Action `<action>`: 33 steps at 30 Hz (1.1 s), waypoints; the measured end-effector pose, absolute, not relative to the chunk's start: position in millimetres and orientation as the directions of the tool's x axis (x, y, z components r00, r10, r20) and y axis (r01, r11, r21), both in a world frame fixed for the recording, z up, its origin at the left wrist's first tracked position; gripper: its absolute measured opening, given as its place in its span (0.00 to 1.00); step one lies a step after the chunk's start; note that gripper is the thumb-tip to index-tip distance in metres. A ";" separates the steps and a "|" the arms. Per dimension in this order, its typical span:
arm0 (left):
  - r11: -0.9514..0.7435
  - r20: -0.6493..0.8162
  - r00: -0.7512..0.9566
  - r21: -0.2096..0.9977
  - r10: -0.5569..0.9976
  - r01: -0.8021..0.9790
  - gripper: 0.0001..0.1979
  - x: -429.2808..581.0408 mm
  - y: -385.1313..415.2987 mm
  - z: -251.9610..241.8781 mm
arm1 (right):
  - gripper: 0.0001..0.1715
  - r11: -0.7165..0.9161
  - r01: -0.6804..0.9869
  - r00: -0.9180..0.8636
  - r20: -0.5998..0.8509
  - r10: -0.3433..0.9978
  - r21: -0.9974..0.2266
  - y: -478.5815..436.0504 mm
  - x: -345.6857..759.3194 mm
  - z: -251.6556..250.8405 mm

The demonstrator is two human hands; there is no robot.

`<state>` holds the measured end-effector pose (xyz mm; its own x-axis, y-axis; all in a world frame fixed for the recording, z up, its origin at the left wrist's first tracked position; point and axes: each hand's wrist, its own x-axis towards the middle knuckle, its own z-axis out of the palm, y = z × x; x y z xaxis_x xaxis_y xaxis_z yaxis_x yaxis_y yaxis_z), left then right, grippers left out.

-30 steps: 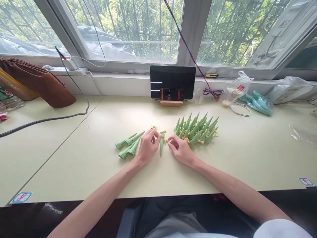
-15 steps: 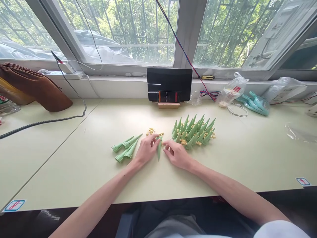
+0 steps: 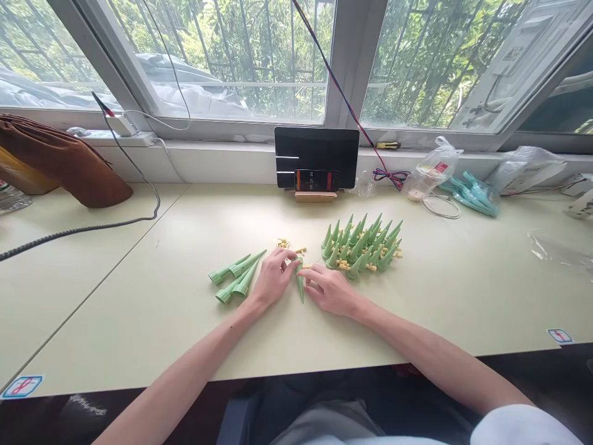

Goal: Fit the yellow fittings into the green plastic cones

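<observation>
My left hand [image 3: 272, 279] and my right hand [image 3: 327, 288] meet at the table's middle, both pinched on one green cone-shaped spike [image 3: 300, 285] whose tip points toward me. My right fingers also press a small yellow piece [image 3: 306, 267] against its wide end. A few loose green spikes [image 3: 234, 275] lie just left of my left hand. A dense pile of green spikes with yellow pieces fitted [image 3: 362, 247] sits right of my right hand. Several loose yellow pieces [image 3: 283, 243] lie just beyond my fingers.
A dark tablet [image 3: 317, 154] with a phone [image 3: 316, 180] on a stand leans at the windowsill. A brown bag [image 3: 60, 159] and a black cable [image 3: 83, 227] are at the left. Plastic bags [image 3: 433, 169] and teal tools [image 3: 472, 194] sit at the back right.
The spike between my hands has tilted slightly and slid a little toward me. My fingers have closed tighter around its wide end. The view shifted a bit.
</observation>
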<state>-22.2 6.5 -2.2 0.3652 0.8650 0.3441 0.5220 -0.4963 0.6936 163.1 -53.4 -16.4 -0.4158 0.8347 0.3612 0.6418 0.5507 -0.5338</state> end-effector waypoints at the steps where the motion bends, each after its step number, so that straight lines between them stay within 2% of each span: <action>1: -0.495 0.345 0.362 0.694 0.866 0.522 0.07 -22.2 6.8 -2.3 | 0.20 0.559 0.645 -0.419 0.370 0.829 -0.521 -53.5 162.8 -16.4; 6: -0.478 0.340 0.341 0.707 0.876 0.522 0.08 -21.8 6.8 -2.0 | 0.11 0.612 0.588 -0.405 0.462 0.789 -0.529 -54.0 161.4 -16.9; 10: -0.458 0.307 0.356 0.733 0.883 0.504 0.07 -20.7 4.5 0.9 | 0.11 0.637 0.539 -0.330 0.557 0.762 -0.551 -54.1 160.6 -19.5; 16: -0.518 0.294 0.471 0.717 0.832 0.466 0.09 -18.2 0.7 0.6 | 0.10 0.632 0.561 -0.206 0.650 0.731 -0.534 -54.7 159.5 -21.9; 23: -0.591 0.340 0.544 0.706 0.767 0.390 0.10 -18.4 -1.2 2.0 | 0.06 0.569 0.619 -0.098 0.666 0.740 -0.542 -56.6 158.7 -18.4; 28: -0.674 0.324 0.666 0.640 0.672 0.368 0.12 -20.2 -4.8 4.2 | 0.06 0.547 0.634 -0.061 0.669 0.741 -0.547 -58.2 158.2 -14.6; 33: -0.681 0.304 0.675 0.611 0.673 0.404 0.06 -17.0 -5.9 -0.7 | 0.06 0.554 0.634 -0.070 0.674 0.735 -0.539 -58.1 157.0 -12.9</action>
